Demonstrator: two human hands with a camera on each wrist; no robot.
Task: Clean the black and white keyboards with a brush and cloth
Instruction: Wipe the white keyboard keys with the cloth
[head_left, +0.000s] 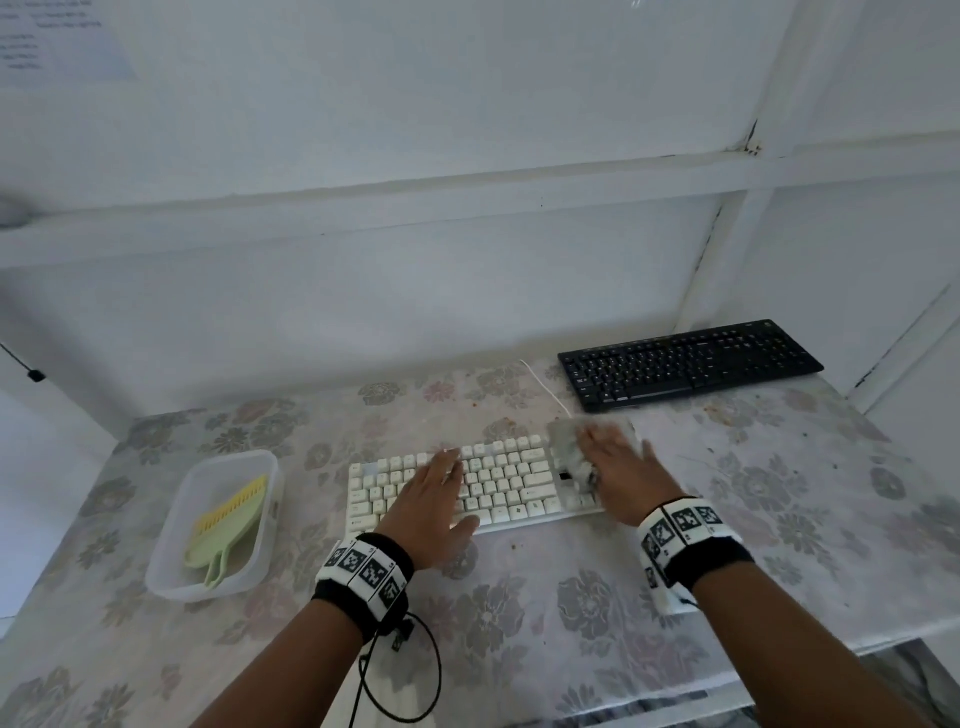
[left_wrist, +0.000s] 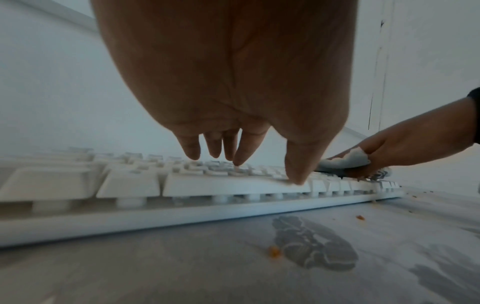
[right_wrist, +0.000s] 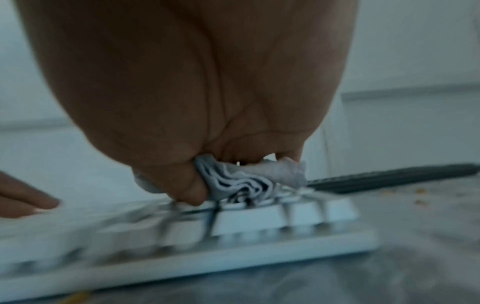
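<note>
The white keyboard (head_left: 509, 483) lies in the middle of the flowered table. My left hand (head_left: 441, 493) rests flat on its middle keys with straight fingers and the thumb on the front row. My right hand (head_left: 613, 457) presses a crumpled grey-white cloth (head_left: 563, 441) onto the keyboard's right end. The right wrist view shows the cloth (right_wrist: 239, 181) bunched between thumb and fingers, down on the keys. The black keyboard (head_left: 685, 364) lies at the back right by the wall. A green and yellow brush (head_left: 228, 519) sits in a clear container (head_left: 228, 457) at the left.
The white keyboard's cable (head_left: 545, 384) runs back toward the black keyboard. Orange crumbs (left_wrist: 274, 251) lie on the tablecloth in front of the white keyboard. White walls close off the back and right. The table's front right edge (head_left: 779, 629) is near my right forearm.
</note>
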